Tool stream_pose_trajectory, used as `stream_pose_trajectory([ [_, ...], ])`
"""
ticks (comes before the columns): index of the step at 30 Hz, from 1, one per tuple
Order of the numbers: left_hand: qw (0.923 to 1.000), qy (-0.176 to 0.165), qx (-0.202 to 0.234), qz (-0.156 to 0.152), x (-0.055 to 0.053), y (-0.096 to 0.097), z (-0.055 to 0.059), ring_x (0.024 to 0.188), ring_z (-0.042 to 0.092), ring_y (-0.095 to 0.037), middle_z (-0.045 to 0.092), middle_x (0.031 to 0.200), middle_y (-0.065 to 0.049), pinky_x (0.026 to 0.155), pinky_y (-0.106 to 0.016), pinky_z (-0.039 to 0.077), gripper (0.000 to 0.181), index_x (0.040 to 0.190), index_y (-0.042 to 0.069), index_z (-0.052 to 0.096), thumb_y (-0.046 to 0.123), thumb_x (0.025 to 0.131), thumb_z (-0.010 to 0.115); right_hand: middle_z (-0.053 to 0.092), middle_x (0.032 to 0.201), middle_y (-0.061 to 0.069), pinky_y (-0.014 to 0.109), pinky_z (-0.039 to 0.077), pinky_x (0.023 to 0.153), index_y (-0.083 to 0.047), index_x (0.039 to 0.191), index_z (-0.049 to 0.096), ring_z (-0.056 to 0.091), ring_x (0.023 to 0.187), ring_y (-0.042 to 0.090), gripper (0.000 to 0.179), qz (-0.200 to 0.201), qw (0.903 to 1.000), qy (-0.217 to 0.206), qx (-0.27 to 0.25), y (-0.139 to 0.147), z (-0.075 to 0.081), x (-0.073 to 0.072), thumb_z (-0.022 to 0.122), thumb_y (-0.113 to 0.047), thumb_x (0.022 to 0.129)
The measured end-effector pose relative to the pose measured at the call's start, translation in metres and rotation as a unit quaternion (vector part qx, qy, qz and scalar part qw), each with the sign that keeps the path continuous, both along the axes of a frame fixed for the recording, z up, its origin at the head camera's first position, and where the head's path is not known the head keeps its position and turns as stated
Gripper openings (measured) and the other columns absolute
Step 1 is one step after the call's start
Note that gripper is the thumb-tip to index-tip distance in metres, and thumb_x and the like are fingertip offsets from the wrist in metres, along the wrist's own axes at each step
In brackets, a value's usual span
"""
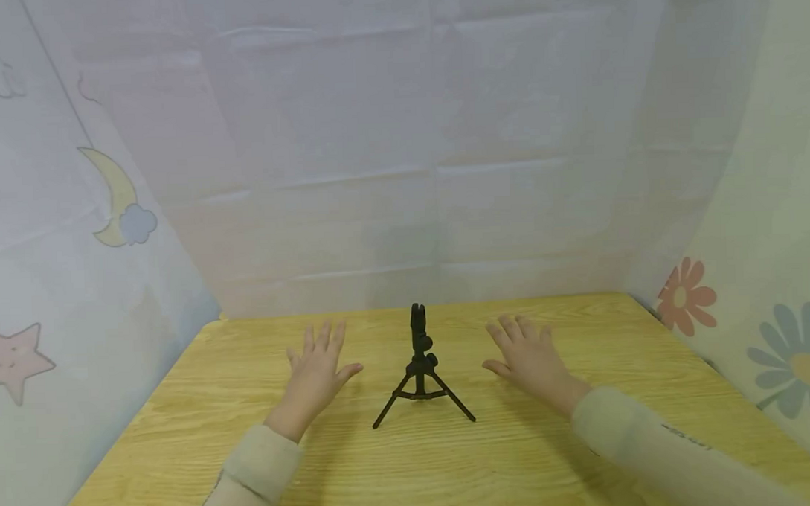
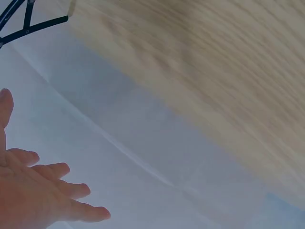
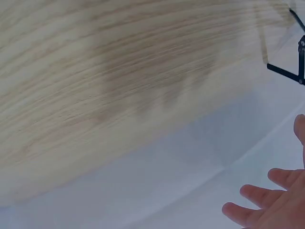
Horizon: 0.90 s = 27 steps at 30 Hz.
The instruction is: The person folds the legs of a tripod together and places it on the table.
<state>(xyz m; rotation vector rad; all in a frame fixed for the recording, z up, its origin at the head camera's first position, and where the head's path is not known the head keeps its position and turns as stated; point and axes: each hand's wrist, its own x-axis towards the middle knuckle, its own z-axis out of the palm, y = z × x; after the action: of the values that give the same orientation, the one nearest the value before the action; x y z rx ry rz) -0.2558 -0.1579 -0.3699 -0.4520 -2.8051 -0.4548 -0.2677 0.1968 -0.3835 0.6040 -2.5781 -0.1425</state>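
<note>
A small black tripod (image 1: 420,364) stands upright on the wooden table, its legs spread and a clamp-like head at its top. To its left in the head view is my left hand (image 1: 318,379), fingers spread and holding nothing. My right hand (image 1: 532,360) is on the other side, also with spread fingers and apart from the tripod. The left wrist view shows the left hand (image 2: 35,193) at the lower left, with part of the tripod's legs (image 2: 35,28) at the top corner. In the right wrist view, the right hand (image 3: 279,195) is at the lower right, below a tripod leg (image 3: 283,71).
The wood-grain table (image 1: 399,469) reaches back to a pale, creased cloth backdrop (image 1: 402,171). Cloth side walls flank it, printed with a moon (image 1: 115,192) and a star (image 1: 16,360) on the left, and flowers (image 1: 688,297) on the right.
</note>
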Motion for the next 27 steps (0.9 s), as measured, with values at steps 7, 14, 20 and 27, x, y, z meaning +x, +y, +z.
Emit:
stream_pose_trajectory([
  [7,0.9998,0.007,0.016,-0.009,0.005,0.011,0.015,0.141,0.007,-0.052,0.02,0.155,-0.026,0.099,-0.079,0.007,0.079,0.154,0.003,0.023,0.04,0.095,0.061,0.056,0.128,0.02,0.064,0.046,0.084,-0.004,0.129,0.057,0.055,0.113,0.041,0.06,0.037,0.9993,0.001,0.007,-0.011,0.002,0.01,0.07,-0.045,0.087],
  [14,0.9989,-0.014,0.041,-0.018,0.01,0.02,0.023,0.142,0.004,-0.049,0.016,0.157,-0.024,0.104,-0.075,0.006,0.08,0.155,0.004,0.019,0.038,0.096,0.06,0.059,0.123,0.019,0.058,0.051,0.079,-0.002,0.128,0.056,0.058,0.107,0.038,0.057,0.065,0.9972,-0.029,-0.02,-0.022,0.004,0.017,0.07,-0.04,0.089],
  [20,0.9917,-0.031,0.116,-0.046,0.014,0.028,0.028,0.142,0.012,-0.047,0.015,0.157,-0.024,0.111,-0.063,0.015,0.078,0.154,0.0,0.018,0.034,0.097,0.06,0.06,0.121,0.02,0.052,0.054,0.076,0.0,0.129,0.055,0.06,0.104,0.04,0.053,0.067,0.9887,-0.101,-0.088,-0.027,0.002,0.021,0.069,-0.033,0.091],
  [27,0.9841,-0.037,0.165,-0.055,0.012,0.041,0.032,0.144,0.015,-0.042,0.019,0.157,-0.021,0.113,-0.056,0.017,0.077,0.154,0.0,0.018,0.034,0.098,0.058,0.059,0.123,0.022,0.051,0.053,0.081,0.001,0.132,0.053,0.06,0.107,0.039,0.053,0.059,0.9731,-0.167,-0.148,-0.036,0.001,0.025,0.068,-0.031,0.093],
])
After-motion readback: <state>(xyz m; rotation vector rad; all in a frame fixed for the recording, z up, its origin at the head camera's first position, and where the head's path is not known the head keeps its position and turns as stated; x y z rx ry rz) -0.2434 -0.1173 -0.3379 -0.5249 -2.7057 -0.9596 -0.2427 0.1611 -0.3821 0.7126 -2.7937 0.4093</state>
